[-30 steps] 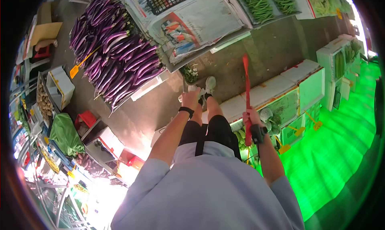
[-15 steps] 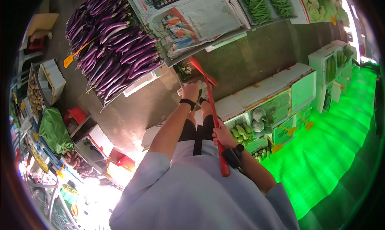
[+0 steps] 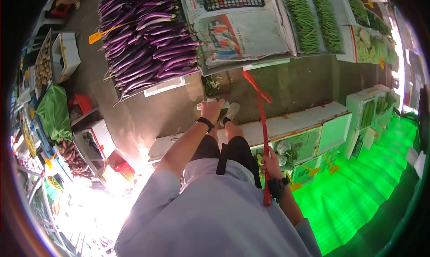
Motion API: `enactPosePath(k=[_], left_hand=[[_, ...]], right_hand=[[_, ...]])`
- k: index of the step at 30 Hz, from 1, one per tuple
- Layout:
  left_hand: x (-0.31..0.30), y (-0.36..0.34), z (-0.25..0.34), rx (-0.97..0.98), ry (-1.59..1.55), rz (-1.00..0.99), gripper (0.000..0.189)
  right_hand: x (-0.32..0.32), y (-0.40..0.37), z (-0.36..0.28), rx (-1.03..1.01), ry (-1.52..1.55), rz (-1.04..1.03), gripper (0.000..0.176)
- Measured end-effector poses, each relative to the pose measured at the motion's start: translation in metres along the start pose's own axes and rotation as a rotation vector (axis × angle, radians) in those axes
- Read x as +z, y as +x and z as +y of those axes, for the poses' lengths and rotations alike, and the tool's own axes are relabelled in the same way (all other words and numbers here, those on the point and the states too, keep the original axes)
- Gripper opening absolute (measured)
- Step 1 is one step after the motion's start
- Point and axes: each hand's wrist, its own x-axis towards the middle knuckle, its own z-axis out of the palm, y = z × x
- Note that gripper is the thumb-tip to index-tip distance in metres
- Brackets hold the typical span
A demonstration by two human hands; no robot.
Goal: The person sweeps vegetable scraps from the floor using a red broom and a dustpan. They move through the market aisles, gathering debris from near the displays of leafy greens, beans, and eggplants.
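My right hand (image 3: 271, 165) is wrapped round a long red pole (image 3: 263, 127) with a T-shaped head, low along its handle beside my right hip. The narrow red head (image 3: 257, 86) is at the far end, over the floor by the front of the display stand. My left hand (image 3: 212, 110) reaches forward with its fingers closed over a pale bar (image 3: 200, 106) that sticks out at both sides of the fist. Just beyond it sits a dark open container (image 3: 222, 87) with leafy scraps (image 3: 212, 84) in it. My white shoe (image 3: 232, 110) shows right of the left hand.
Purple eggplants (image 3: 152, 42) lie heaped ahead left, beside a newspaper-lined tray (image 3: 260, 37) and green beans (image 3: 302, 19). White foam boxes (image 3: 304, 116) with vegetables line my right, with green sheeting (image 3: 358, 185) behind. Crates and a green bag (image 3: 53, 113) stand left.
The red pole and its head have swung right, with my right hand shifting right and slightly down. My view has turned, so the stalls sit lower and farther right.
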Motion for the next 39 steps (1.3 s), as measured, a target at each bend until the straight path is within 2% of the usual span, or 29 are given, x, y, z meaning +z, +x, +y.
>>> enactPosePath(k=[4, 10, 13, 16, 19, 22, 23, 26, 30, 32, 33, 36, 39], left_hand=[[0.004, -0.002, -0.008, -0.041, 0.023, -0.02, 0.021], [0.016, -0.001, 0.001, -0.036, -0.022, -0.056, 0.022], [0.022, 0.002, 0.013, -0.015, -0.027, -0.005, 0.02], [0.028, 0.006, 0.015, -0.012, -0.032, 0.036, 0.018], [0.026, 0.013, 0.018, -0.032, -0.042, -0.002, 0.017], [0.022, 0.013, 0.017, -0.027, -0.076, -0.014, 0.018], [0.022, 0.01, 0.015, -0.028, -0.077, -0.015, 0.019], [0.019, 0.005, 0.007, -0.053, -0.062, -0.029, 0.023], [0.022, -0.009, -0.004, -0.073, -0.042, -0.035, 0.026], [0.024, -0.022, -0.012, -0.065, -0.066, 0.065, 0.017], [0.023, -0.025, -0.015, -0.062, -0.076, 0.115, 0.013], [0.016, -0.032, -0.018, -0.115, -0.027, 0.05, 0.013], [0.022, -0.031, -0.019, -0.135, -0.023, 0.117, 0.012]], right_hand=[[-0.004, 0.001, 0.002, 0.046, 0.135, -0.039, 0.068], [-0.024, 0.006, -0.001, 0.07, 0.344, -0.091, 0.049], [-0.012, 0.062, 0.017, 0.012, 0.266, -0.18, 0.042], [0.035, 0.09, 0.024, 0.045, 0.037, -0.079, 0.033], [0.083, 0.055, 0.006, 0.085, 0.015, -0.153, 0.034], [0.105, 0.027, 0.006, 0.076, -0.098, -0.192, 0.041], [0.104, 0.021, 0.004, 0.075, -0.07, -0.191, 0.05], [0.074, -0.001, -0.017, 0.159, 0.006, -0.198, 0.058], [0.049, -0.035, -0.027, 0.115, 0.066, -0.187, 0.055], [0.048, -0.041, -0.03, 0.089, 0.066, -0.14, 0.047], [0.048, -0.036, -0.027, 0.043, 0.042, -0.11, 0.044], [0.044, 0.007, -0.015, -0.121, -0.143, -0.131, 0.048], [0.053, 0.072, 0.001, -0.033, -0.113, -0.177, 0.067]])
